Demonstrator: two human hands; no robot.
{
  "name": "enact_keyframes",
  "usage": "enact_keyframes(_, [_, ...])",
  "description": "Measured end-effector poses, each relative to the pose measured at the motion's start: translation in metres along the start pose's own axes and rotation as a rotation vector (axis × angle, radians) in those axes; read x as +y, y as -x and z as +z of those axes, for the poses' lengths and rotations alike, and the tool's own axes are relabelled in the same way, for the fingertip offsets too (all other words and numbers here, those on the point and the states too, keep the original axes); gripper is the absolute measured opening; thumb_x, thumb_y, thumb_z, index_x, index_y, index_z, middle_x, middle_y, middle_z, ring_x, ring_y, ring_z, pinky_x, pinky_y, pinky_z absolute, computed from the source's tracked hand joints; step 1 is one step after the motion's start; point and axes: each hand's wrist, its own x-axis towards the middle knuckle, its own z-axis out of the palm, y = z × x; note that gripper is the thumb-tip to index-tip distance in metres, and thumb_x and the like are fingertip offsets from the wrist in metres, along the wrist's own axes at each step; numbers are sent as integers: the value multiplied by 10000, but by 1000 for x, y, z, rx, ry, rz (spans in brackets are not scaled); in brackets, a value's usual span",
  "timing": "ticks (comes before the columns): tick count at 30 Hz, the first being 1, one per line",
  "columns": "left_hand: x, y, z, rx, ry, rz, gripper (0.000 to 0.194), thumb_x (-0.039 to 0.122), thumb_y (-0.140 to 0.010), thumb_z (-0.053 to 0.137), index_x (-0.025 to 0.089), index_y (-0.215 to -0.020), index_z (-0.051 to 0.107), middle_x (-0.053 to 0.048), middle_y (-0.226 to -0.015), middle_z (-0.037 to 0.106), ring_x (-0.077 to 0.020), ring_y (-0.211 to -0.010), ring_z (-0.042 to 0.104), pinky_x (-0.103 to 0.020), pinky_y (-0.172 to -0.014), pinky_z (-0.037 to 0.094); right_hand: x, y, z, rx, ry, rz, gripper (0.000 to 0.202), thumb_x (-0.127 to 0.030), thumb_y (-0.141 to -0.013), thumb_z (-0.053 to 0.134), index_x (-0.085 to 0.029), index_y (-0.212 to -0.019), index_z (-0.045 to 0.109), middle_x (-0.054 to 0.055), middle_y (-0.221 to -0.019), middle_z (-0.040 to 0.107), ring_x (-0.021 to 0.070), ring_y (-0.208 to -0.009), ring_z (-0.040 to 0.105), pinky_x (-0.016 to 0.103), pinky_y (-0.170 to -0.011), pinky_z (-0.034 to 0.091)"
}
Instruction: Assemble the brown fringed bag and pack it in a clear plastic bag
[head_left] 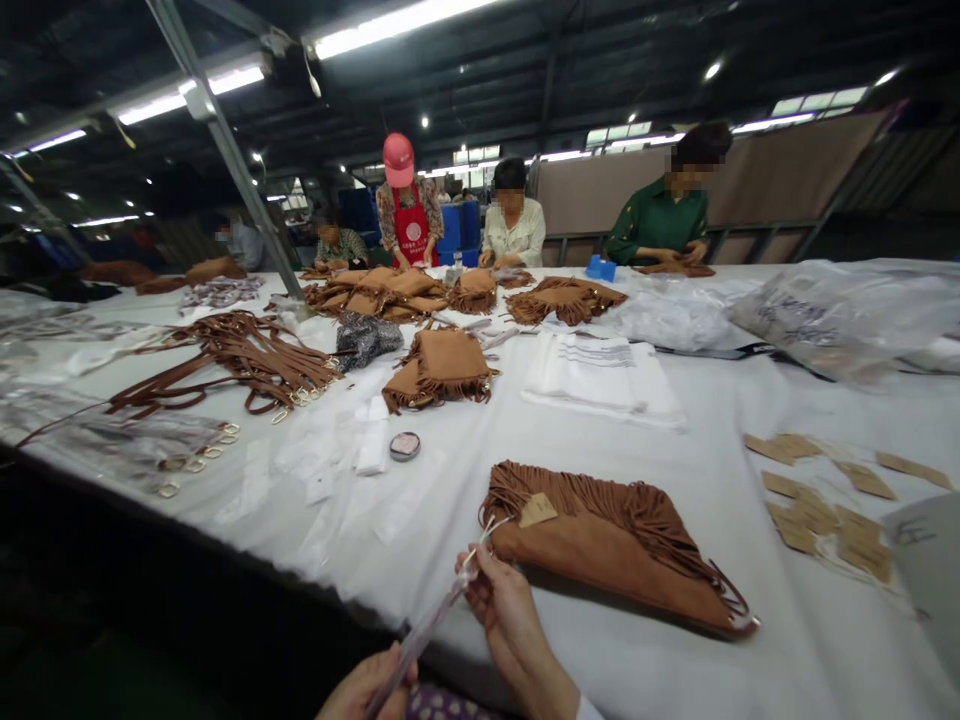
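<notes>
A brown fringed suede bag lies on the white-covered table in front of me. On its fringe rests a brown paper tag, with white string running to the bag's left corner. My right hand is closed at that corner, pinching the upper end of a plastic-wrapped strap. Lower down, near the table's front edge, my left hand is wrapped round the same strap. The strap slants between both hands. Whether its end is joined to the bag cannot be made out.
Brown straps and plastic-wrapped straps lie at left. Stacked fringed bags, a small round tin and white printed pouches sit ahead. Loose tags are at right. Several co-workers stand across the table.
</notes>
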Motion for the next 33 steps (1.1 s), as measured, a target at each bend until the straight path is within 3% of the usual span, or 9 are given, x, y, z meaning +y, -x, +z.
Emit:
enact_keyframes(4, [10, 11, 2, -19, 275, -57, 341, 428, -713, 772, 125, -815, 654, 108, -414, 334, -1, -316, 165, -128, -298, 135, -7, 3, -6, -100, -105, 87, 305, -354, -647, 788, -144, -845, 690, 95, -914, 745, 154, -795, 679, 238, -707, 516])
enact_keyframes(7, [16, 12, 2, -70, 357, -42, 284, 364, -755, 750, 111, -825, 643, 114, -421, 325, 4, -310, 170, -115, -294, 153, -8, 3, -10, -150, -159, 126, 255, -331, -683, 759, -166, -861, 680, 96, -986, 737, 160, -848, 682, 256, -753, 518])
enact_keyframes(10, [19, 11, 0, -85, 365, -35, 268, 359, -779, 726, 112, -815, 630, 118, -420, 310, 3, -305, 186, -114, -298, 157, -6, 2, -10, -120, -183, 126, 249, -338, -666, 785, -188, -832, 675, 68, -955, 740, 156, -834, 680, 265, -760, 518])
enact_keyframes(14, [16, 11, -3, 49, 259, -49, 331, 440, -802, 679, 113, -810, 625, 98, -411, 365, -9, -299, 253, -128, -306, 144, -4, 0, -6, -75, -133, 90, 284, -308, -592, 849, -175, -777, 681, 49, -927, 738, 142, -816, 670, 246, -757, 515])
enact_keyframes(18, [20, 25, 2, 229, 108, -24, 478, 539, -882, 512, 87, -966, 642, -32, -602, 607, -40, -390, 448, -134, -354, 256, -4, -4, -3, -71, -26, 100, 339, -305, -545, 877, -141, -780, 697, 50, -811, 734, 129, -724, 655, 227, -689, 518])
enact_keyframes(22, [30, 47, 7, 192, 86, 59, 526, 545, -897, 475, 98, -1133, 621, -133, -923, 670, -88, -618, 580, -170, -523, 445, -1, -12, -1, -15, 15, 72, 319, -270, -528, 882, -139, -752, 697, 52, -770, 730, 137, -691, 649, 231, -642, 521])
enact_keyframes(25, [31, 60, 7, 172, 39, 101, 412, 358, -867, 613, 123, -1206, 595, -143, -1064, 649, -107, -743, 607, -190, -644, 489, 1, -14, 0, -4, 20, 61, 302, -257, -529, 879, -144, -741, 695, 48, -766, 728, 135, -670, 643, 240, -636, 525])
enact_keyframes(28, [27, 64, 5, 177, -17, 114, 398, 228, -817, 674, 120, -1194, 601, -145, -1101, 636, -102, -761, 612, -183, -675, 493, 2, -12, 0, 4, 18, 57, 319, -258, -508, 886, -146, -735, 692, 39, -756, 726, 128, -664, 639, 234, -635, 522])
enact_keyframes(33, [19, 59, 5, 218, -191, 108, 269, 318, -826, 668, 103, -987, 652, -123, -963, 671, -76, -628, 589, -158, -562, 445, -2, -6, 2, -10, 8, 38, 298, -307, -534, 871, -152, -705, 682, 24, -753, 724, 129, -714, 649, 234, -685, 521])
